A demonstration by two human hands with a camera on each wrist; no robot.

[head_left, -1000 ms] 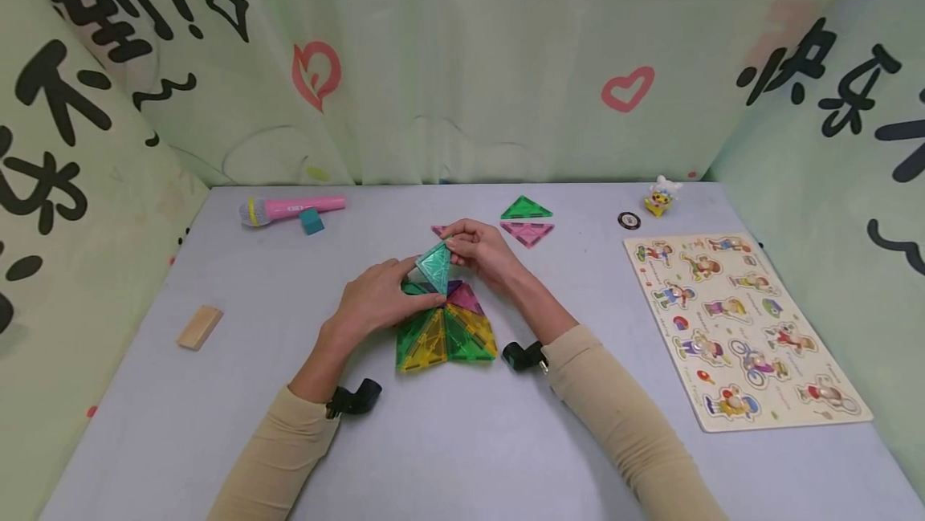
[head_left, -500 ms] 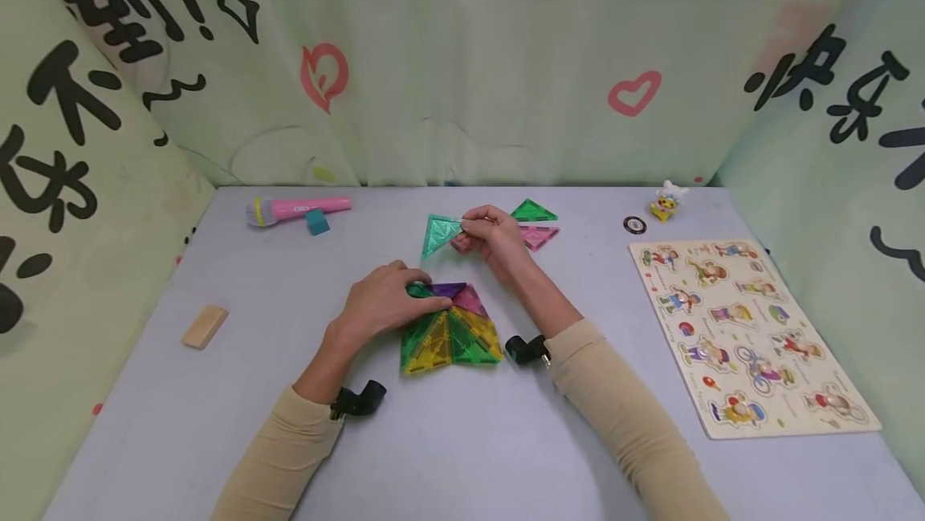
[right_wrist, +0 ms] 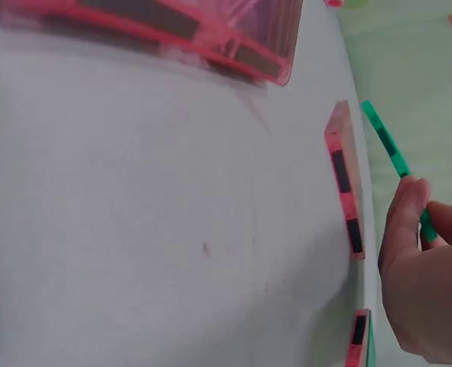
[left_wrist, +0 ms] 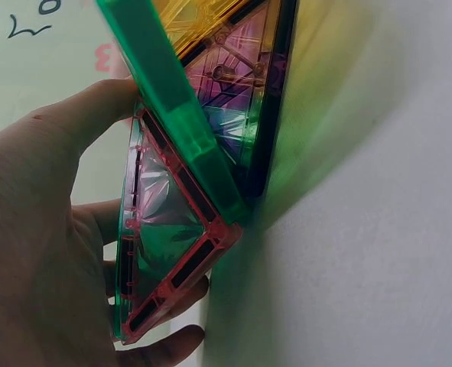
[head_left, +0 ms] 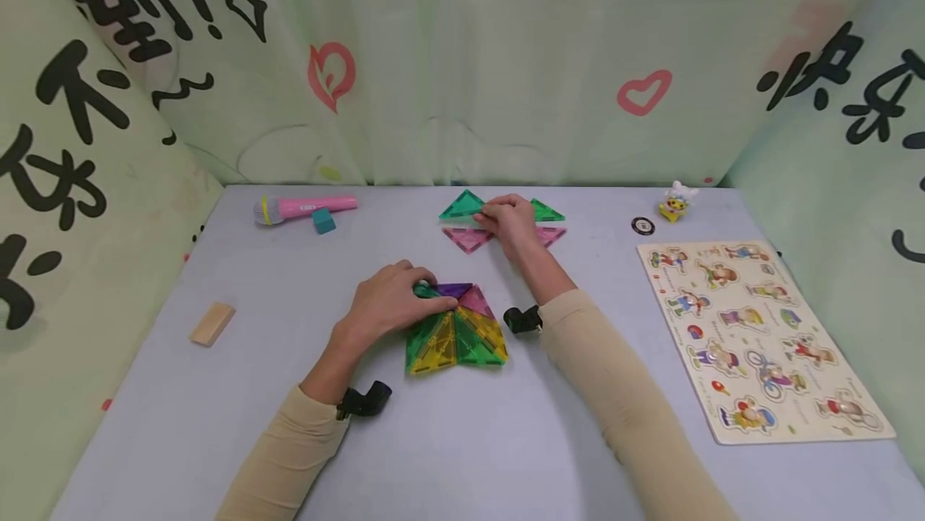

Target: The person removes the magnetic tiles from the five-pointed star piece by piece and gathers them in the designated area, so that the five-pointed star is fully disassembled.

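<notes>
My left hand [head_left: 390,296] grips the left side of a fan-like build of magnetic tiles [head_left: 458,340], made of green, yellow, pink and purple triangles. In the left wrist view its thumb lies along a green tile and the other fingers reach behind a red-edged triangle [left_wrist: 168,222]. Farther back, my right hand [head_left: 511,225] pinches a teal-green triangular magnetic tile [head_left: 462,205] by one corner. The right wrist view shows that tile [right_wrist: 388,141] edge-on, held tilted above the tabletop. Just below it on the table lies a pink triangular tile [head_left: 466,239].
Another pink triangle [head_left: 552,235] and a green triangle [head_left: 548,211] lie partly behind the right hand. A toy microphone [head_left: 307,208], teal cube [head_left: 323,221] and wooden block [head_left: 213,323] are on the left. Rightward are a black disc [head_left: 642,225], a figurine [head_left: 674,201] and a picture puzzle board [head_left: 762,344].
My right hand has drawn the teal-green tile away from the build and carried it back to above the pink triangle. The left hand keeps its hold on the build.
</notes>
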